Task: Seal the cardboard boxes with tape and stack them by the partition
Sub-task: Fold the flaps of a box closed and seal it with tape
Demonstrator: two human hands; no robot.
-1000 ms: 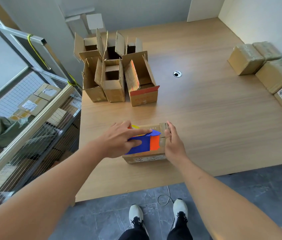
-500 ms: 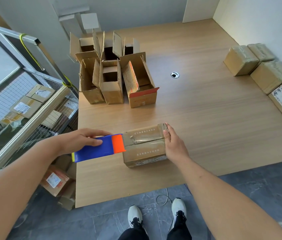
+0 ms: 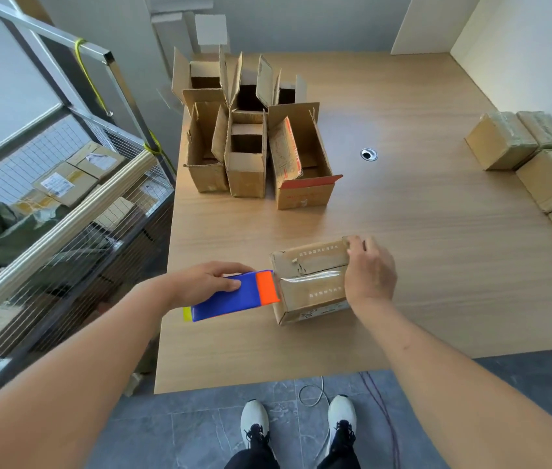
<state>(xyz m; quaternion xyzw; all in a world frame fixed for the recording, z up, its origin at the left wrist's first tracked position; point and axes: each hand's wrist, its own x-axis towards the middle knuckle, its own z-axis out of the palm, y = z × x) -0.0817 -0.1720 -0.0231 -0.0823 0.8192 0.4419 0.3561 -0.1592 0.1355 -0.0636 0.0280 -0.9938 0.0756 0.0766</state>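
Observation:
A small closed cardboard box (image 3: 308, 282) lies near the front of the wooden table (image 3: 403, 265), with a strip of clear tape along its top seam. My left hand (image 3: 206, 279) grips a blue and orange tape dispenser (image 3: 230, 296), whose orange end touches the box's left edge. My right hand (image 3: 367, 269) rests on the box's right end, fingers curled over its far corner.
Several open empty boxes (image 3: 254, 137) stand in a cluster at the back left of the table. Sealed boxes (image 3: 538, 164) lie along the white partition at the right. A wire cage cart (image 3: 64, 204) with parcels stands left of the table. A cable hole (image 3: 368, 154) is mid-table.
My left hand drew the dispenser leftward across the box top and off its left edge, laying tape along the seam. My right hand slid further onto the box's right end.

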